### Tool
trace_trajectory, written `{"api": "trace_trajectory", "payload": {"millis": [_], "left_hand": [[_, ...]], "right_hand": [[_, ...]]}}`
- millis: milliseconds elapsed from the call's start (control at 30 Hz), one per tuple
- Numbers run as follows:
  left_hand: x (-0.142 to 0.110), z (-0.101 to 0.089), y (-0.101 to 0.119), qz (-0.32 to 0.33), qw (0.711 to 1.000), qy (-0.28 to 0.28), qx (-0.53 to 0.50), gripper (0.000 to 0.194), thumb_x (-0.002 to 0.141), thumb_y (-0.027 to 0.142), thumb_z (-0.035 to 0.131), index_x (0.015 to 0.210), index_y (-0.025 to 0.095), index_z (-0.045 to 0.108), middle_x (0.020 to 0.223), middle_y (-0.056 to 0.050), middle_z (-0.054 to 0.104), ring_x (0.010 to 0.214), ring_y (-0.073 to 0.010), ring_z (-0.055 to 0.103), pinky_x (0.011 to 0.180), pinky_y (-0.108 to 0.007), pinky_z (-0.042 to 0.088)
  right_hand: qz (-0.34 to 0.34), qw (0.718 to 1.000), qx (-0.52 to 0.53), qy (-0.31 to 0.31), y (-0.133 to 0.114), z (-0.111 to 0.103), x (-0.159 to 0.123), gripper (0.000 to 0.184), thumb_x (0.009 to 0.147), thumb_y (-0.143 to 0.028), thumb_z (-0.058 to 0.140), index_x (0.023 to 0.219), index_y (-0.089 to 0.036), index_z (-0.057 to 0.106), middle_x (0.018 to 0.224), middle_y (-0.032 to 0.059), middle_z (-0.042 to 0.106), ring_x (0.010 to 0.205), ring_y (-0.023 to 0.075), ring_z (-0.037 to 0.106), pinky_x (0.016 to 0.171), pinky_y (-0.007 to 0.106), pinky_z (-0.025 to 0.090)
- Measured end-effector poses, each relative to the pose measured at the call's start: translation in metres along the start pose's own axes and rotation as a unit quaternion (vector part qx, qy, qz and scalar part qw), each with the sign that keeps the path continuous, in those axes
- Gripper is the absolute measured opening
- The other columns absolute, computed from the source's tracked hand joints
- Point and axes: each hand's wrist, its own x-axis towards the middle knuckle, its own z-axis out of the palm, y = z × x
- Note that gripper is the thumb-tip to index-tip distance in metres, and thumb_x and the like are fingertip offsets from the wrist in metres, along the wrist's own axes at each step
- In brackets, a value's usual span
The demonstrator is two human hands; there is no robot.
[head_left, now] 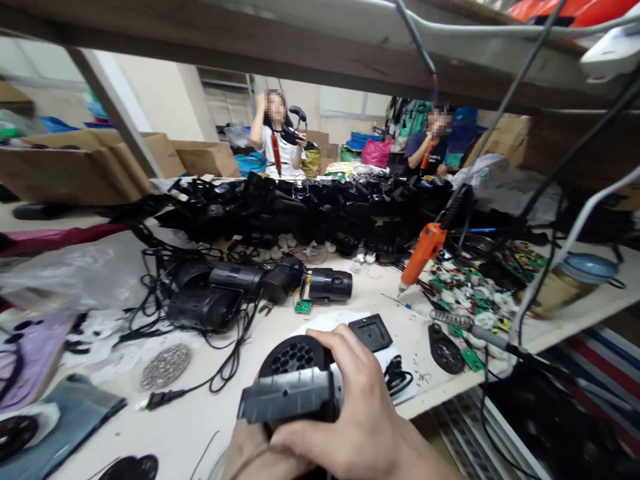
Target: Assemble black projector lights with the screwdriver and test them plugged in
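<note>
My right hand (357, 400) is closed around a black plastic housing (287, 400), thumb below and fingers over its right end. The housing has a grey, shiny band and a round honeycomb grille (295, 357) behind it. My left hand (245, 443) is beneath the housing, its fingers hidden by it. Just beyond lies a black rectangular plastic piece (370, 332) on white paper. A coiled black cord (397, 377) lies right of my right hand.
An orange electric screwdriver (424, 257) hangs over the table. Green circuit boards (465, 293) are heaped at right, near a spring-shaped holder (453, 319). Black corded units (230, 287) lie at left, with a steel scourer (167, 367). Black parts (310, 207) form a pile; two people sit beyond.
</note>
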Motion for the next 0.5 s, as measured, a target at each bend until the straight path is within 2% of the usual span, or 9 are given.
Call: {"api": "trace_trajectory", "payload": {"millis": [67, 133, 167, 233, 300, 333, 400, 500], "left_hand": [[-0.006, 0.012, -0.001, 0.032, 0.997, 0.014, 0.067, 0.083, 0.042, 0.025, 0.088, 0.119, 0.022, 0.058, 0.104, -0.007, 0.073, 0.122, -0.0418, 0.052, 0.099, -0.045, 0.049], [-0.014, 0.026, 0.002, 0.011, 1.000, -0.003, 0.012, 0.088, 0.044, 0.030, 0.088, 0.125, 0.019, 0.055, 0.103, -0.008, 0.074, 0.114, -0.0411, 0.059, 0.089, -0.043, 0.055], [-0.017, 0.032, 0.005, -0.010, 1.000, -0.004, -0.029, 0.089, 0.047, 0.034, 0.086, 0.128, 0.018, 0.053, 0.104, -0.008, 0.074, 0.111, -0.0399, 0.061, 0.086, -0.042, 0.056], [-0.023, 0.041, 0.013, -0.041, 0.995, 0.012, -0.091, 0.085, 0.055, 0.038, 0.083, 0.132, 0.023, 0.051, 0.111, -0.005, 0.072, 0.111, -0.0346, 0.062, 0.085, -0.037, 0.056], [-0.026, 0.047, 0.019, -0.064, 0.990, 0.026, -0.123, 0.078, 0.062, 0.039, 0.080, 0.133, 0.028, 0.051, 0.117, -0.002, 0.071, 0.113, -0.0291, 0.062, 0.087, -0.032, 0.055], [-0.026, 0.050, 0.021, -0.077, 0.988, 0.025, -0.133, 0.075, 0.064, 0.038, 0.079, 0.133, 0.030, 0.051, 0.116, -0.001, 0.071, 0.111, -0.0279, 0.064, 0.087, -0.031, 0.055], [-0.025, 0.055, 0.020, -0.103, 0.984, 0.007, -0.144, 0.072, 0.066, 0.036, 0.079, 0.132, 0.031, 0.052, 0.111, -0.001, 0.073, 0.105, -0.0286, 0.067, 0.083, -0.034, 0.057], [-0.022, 0.063, 0.012, -0.115, 0.983, -0.025, -0.142, 0.067, 0.064, 0.028, 0.080, 0.127, 0.029, 0.057, 0.102, -0.004, 0.075, 0.100, -0.0314, 0.069, 0.079, -0.036, 0.059]], "right_hand": [[0.035, 0.999, -0.003, -0.032, 0.005, -0.013, -0.002, 0.071, 0.058, -0.043, 0.084, 0.122, -0.022, 0.059, 0.106, 0.0056, 0.061, 0.099, 0.0244, 0.060, 0.091, 0.036, 0.049], [0.060, 0.998, 0.000, -0.033, 0.017, -0.030, -0.009, 0.057, 0.072, -0.041, 0.075, 0.124, -0.025, 0.059, 0.107, 0.0052, 0.062, 0.098, 0.0223, 0.061, 0.085, 0.033, 0.051], [0.069, 0.998, 0.005, -0.009, 0.027, -0.040, -0.015, 0.048, 0.079, -0.041, 0.069, 0.123, -0.025, 0.060, 0.107, 0.0057, 0.063, 0.097, 0.0215, 0.061, 0.081, 0.032, 0.052], [0.099, 0.991, 0.004, 0.094, 0.051, -0.061, -0.029, 0.031, 0.088, -0.041, 0.056, 0.109, -0.022, 0.067, 0.099, 0.0075, 0.065, 0.091, 0.0207, 0.062, 0.073, 0.030, 0.053], [0.151, 0.969, -0.020, 0.194, 0.077, -0.079, -0.046, 0.029, 0.086, -0.044, 0.057, 0.095, -0.020, 0.069, 0.094, 0.0087, 0.066, 0.084, 0.0210, 0.062, 0.071, 0.031, 0.053], [0.172, 0.961, -0.030, 0.214, 0.089, -0.086, -0.054, 0.029, 0.083, -0.045, 0.060, 0.091, -0.019, 0.070, 0.090, 0.0090, 0.066, 0.081, 0.0214, 0.062, 0.071, 0.032, 0.053], [0.207, 0.954, -0.022, 0.215, 0.106, -0.092, -0.067, 0.032, 0.078, -0.046, 0.065, 0.091, -0.017, 0.069, 0.083, 0.0084, 0.067, 0.075, 0.0215, 0.062, 0.068, 0.033, 0.053], [0.212, 0.958, 0.003, 0.192, 0.110, -0.091, -0.077, 0.030, 0.076, -0.043, 0.067, 0.090, -0.017, 0.069, 0.079, 0.0072, 0.066, 0.070, 0.0203, 0.062, 0.064, 0.031, 0.052]]}}
